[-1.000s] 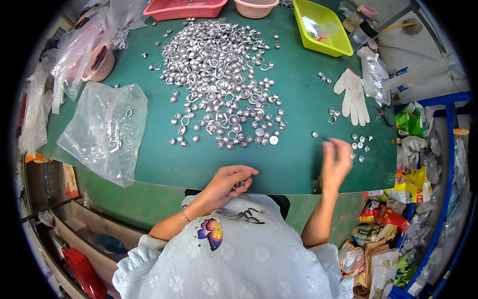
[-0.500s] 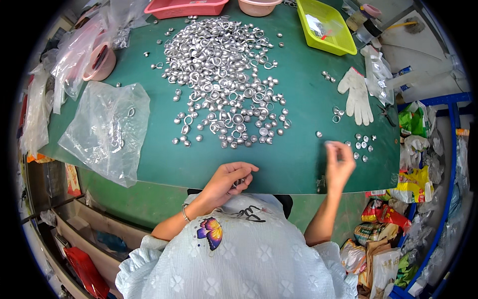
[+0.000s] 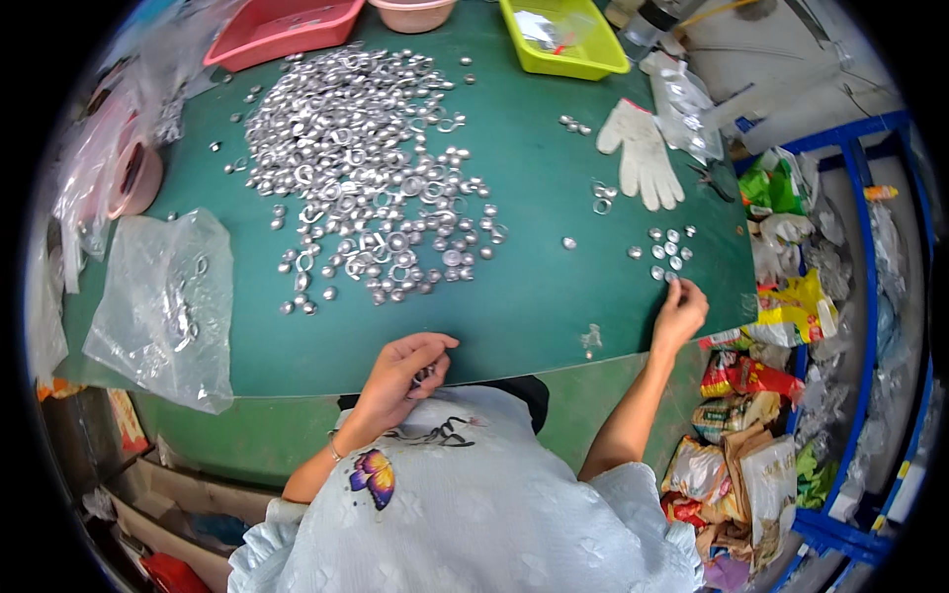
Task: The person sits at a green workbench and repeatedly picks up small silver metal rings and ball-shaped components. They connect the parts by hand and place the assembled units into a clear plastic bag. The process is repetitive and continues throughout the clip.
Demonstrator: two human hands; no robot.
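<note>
My left hand [image 3: 403, 376] is curled near the table's front edge, closed around small silver metal pieces, partly hidden by its fingers. To the right, my right hand [image 3: 680, 314] reaches over the table with thumb and fingers pinched on a small round silver piece [image 3: 672, 278]. That piece lies at the near end of a loose group of similar round silver caps [image 3: 671, 249]. A large heap of silver rings and domed caps [image 3: 341, 128] spreads over the left middle of the table. One single cap [image 3: 568, 243] lies between the heap and the group.
A white glove [image 3: 641, 158] and dark pliers [image 3: 719, 181] lie at the right. Along the back stand a red tray [image 3: 287, 44], a pink bowl [image 3: 413, 16] and a yellow-green tray [image 3: 573, 65]. A clear plastic bag [image 3: 163, 306] holding metal pieces rests at the left.
My right hand has moved to the right and its fingertips have come down at the group of caps. My left hand stays closed. The whole view has shifted, with the table appearing further left.
</note>
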